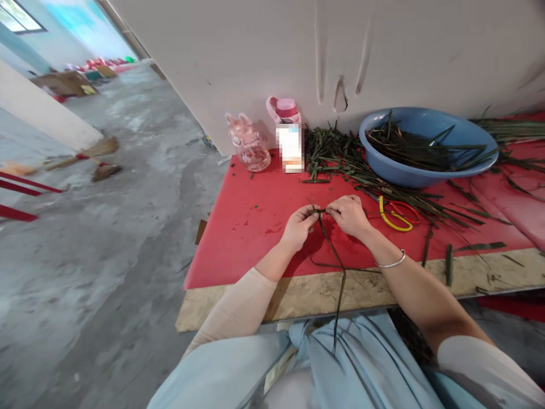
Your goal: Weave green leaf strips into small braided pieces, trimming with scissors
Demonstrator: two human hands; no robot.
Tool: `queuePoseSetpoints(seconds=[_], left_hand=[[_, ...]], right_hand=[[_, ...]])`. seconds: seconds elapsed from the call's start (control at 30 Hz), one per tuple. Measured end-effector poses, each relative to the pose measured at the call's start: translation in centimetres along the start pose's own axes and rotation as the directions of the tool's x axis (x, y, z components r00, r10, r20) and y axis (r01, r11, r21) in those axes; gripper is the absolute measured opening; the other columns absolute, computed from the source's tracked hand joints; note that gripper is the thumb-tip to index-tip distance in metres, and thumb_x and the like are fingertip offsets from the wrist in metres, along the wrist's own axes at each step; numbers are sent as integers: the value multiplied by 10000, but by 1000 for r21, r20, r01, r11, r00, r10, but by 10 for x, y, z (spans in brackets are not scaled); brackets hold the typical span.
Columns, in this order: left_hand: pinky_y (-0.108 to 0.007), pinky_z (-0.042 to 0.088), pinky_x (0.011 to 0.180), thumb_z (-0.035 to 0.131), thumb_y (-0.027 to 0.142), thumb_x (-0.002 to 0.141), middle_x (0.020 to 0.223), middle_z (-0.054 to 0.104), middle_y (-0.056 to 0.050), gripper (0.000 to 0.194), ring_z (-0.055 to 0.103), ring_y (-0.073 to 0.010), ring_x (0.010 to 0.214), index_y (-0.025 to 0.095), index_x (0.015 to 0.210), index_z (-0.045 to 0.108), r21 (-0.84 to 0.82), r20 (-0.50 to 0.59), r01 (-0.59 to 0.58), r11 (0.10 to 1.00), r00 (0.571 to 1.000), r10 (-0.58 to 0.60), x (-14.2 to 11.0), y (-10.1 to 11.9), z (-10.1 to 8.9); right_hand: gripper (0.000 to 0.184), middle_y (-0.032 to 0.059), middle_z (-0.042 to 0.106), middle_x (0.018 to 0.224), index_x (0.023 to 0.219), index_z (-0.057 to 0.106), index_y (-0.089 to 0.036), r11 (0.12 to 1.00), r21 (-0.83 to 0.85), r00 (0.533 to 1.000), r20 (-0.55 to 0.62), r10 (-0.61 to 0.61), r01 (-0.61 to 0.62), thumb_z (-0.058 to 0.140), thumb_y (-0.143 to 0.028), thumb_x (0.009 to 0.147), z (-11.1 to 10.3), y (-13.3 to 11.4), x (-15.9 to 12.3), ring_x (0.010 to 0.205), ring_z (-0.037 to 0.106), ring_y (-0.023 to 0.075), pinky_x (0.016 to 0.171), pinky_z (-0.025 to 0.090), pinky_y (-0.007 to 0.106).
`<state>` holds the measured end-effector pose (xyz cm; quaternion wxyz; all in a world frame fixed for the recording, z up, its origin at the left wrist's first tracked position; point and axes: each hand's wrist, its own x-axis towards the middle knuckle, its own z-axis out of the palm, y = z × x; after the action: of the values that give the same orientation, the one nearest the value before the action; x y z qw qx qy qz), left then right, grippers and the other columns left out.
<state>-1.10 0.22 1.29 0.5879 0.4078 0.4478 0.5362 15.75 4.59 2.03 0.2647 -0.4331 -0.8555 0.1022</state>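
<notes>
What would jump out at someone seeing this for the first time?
Probably the bright red table cover, where the left hand and right hand pinch thin green strips near the middle. Next, the big blue basin at the back right, and the scissors with yellow and red handles in front of it.

"Can you read any writing from your end?"

"None that I can make out. The patch [290,149] below the pink lid [286,107] is pixelated, and I can't read any lettering on the clear pink bottle [251,150] beside it."
</notes>
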Motion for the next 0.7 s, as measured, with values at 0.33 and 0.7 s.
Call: queuePoseSetpoints(seconds=[0.33,0.7], left_hand=[[-280,502,744,767,339,635,865,714,-76,348,643,-152,760,145,920,717,-101,108,14,995,994,-3,0,1,-8],[-308,444,879,580,319,830,990,636,-93,185,582,-169,952,149,860,645,422,129,-430,798,900,417,-1,1,-2]], right_hand=[[234,12,639,729,806,639,-163,794,599,991,133,25,-100,430,-251,861,15,2,-2,700,562,144,690,413,250],[212,17,675,786,857,668,-153,687,700,977,200,72,-194,512,-283,797,23,-6,-2,737,582,158,722,452,276]])
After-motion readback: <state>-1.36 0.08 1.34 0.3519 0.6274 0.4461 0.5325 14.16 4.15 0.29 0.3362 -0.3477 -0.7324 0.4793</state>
